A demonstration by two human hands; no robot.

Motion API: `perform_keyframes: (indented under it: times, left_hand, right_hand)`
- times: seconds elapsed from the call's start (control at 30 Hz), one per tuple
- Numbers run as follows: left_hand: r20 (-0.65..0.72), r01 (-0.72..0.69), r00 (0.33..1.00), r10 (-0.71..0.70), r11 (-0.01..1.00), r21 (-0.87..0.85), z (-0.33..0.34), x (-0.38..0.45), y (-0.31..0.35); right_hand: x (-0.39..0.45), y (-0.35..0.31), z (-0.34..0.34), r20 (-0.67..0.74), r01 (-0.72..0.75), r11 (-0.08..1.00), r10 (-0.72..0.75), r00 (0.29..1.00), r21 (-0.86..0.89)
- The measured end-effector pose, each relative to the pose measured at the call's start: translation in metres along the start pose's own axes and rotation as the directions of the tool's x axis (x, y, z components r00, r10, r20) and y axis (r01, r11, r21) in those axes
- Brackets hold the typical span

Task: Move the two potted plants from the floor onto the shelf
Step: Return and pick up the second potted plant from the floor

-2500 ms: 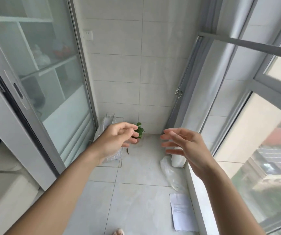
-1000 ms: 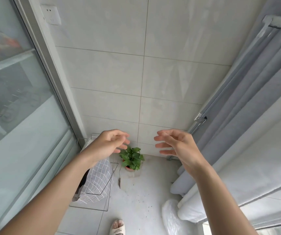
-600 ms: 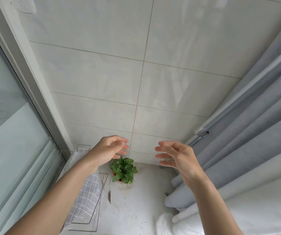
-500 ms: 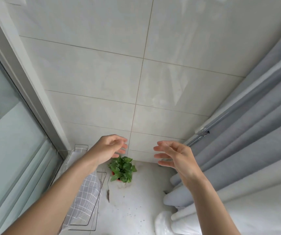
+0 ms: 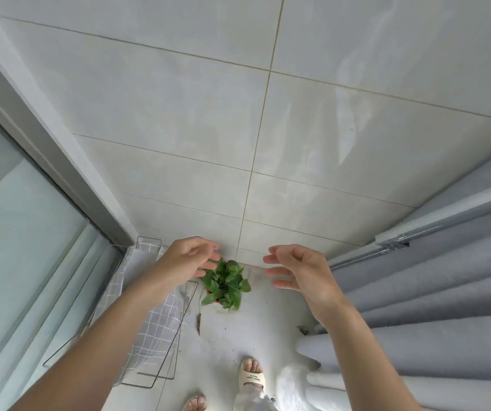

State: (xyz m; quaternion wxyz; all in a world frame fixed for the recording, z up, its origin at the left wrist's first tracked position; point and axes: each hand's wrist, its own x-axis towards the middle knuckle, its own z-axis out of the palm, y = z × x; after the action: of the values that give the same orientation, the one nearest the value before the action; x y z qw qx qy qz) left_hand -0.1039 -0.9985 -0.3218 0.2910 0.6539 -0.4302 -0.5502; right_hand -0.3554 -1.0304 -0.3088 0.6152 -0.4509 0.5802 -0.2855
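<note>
One small potted plant (image 5: 226, 284) with green leaves and a reddish pot stands on the tiled floor at the foot of the end wall. My left hand (image 5: 186, 258) hovers above its left side, fingers relaxed and holding nothing. My right hand (image 5: 299, 271) is stretched out to the right of the plant, fingers spread, also holding nothing. Neither hand touches the plant. No second plant is in sight, and no shelf shows in this view.
A wire basket with a white checked liner (image 5: 152, 315) lies on the floor at the left, beside the sliding glass door (image 5: 24, 247). Grey curtains (image 5: 434, 292) hang on the right, down to the floor. My sandalled feet (image 5: 250, 375) stand behind the plant.
I have come closer to the end wall and my view has tipped down, so the plant looks larger. Both hands stay outstretched with nothing in them, now nearer the plant.
</note>
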Motion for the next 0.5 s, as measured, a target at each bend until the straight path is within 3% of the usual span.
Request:
perform_keyframes:
  times: [0.3,0.5]
  left_hand:
    - [-0.077,0.182,0.980,-0.182,0.983,-0.009,0.033,0.059,-0.030]
    - [-0.136,0.250,0.959,-0.249,0.968,-0.015,0.056,0.086,-0.077]
  right_hand:
    - [0.104,0.046,-0.028,0.075,-0.163,0.985,0.166,0.983,-0.047]
    - [0.159,0.103,-0.030,0.136,-0.188,0.975,0.203,0.970,-0.116]
